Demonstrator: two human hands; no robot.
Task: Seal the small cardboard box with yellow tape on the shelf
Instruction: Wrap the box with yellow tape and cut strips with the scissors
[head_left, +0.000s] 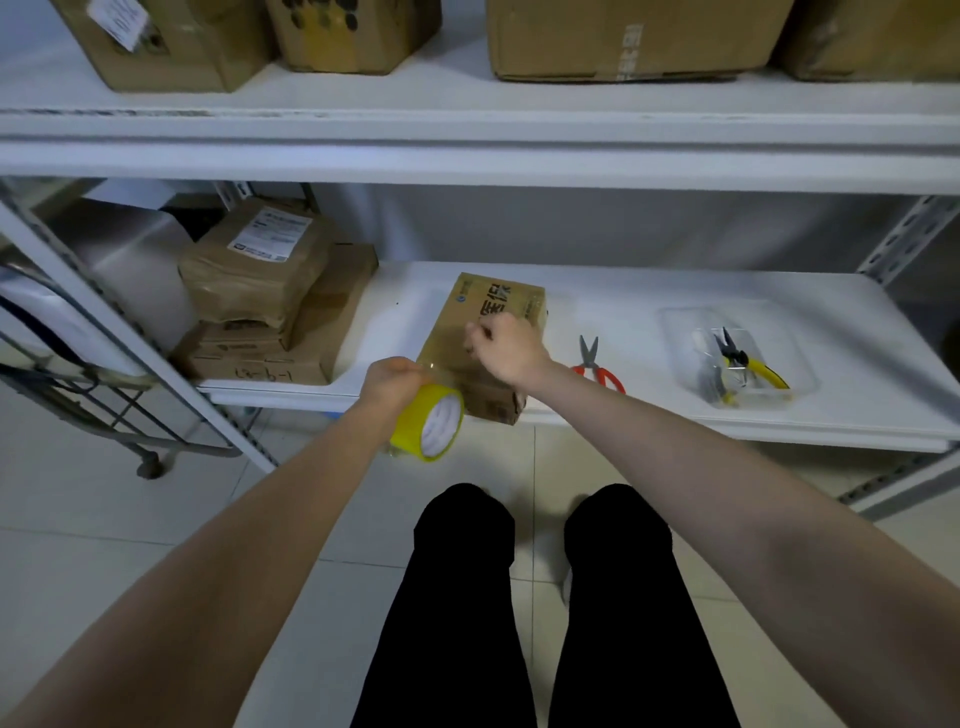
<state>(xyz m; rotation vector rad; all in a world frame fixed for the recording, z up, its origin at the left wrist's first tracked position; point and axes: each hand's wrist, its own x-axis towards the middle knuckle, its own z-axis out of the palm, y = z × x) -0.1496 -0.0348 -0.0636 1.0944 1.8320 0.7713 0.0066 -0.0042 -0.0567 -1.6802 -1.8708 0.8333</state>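
Firmly, left hand (390, 382) grips tape (434, 422), right hand (506, 349) curled on box (488, 301)

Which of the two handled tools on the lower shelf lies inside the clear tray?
The yellow-handled pliers, at the right, lie inside the clear tray; the red-handled scissors lie directly on the white shelf.

Yellow tape roll (427, 422), brown box (480, 332), orange-handled scissors (597, 366)
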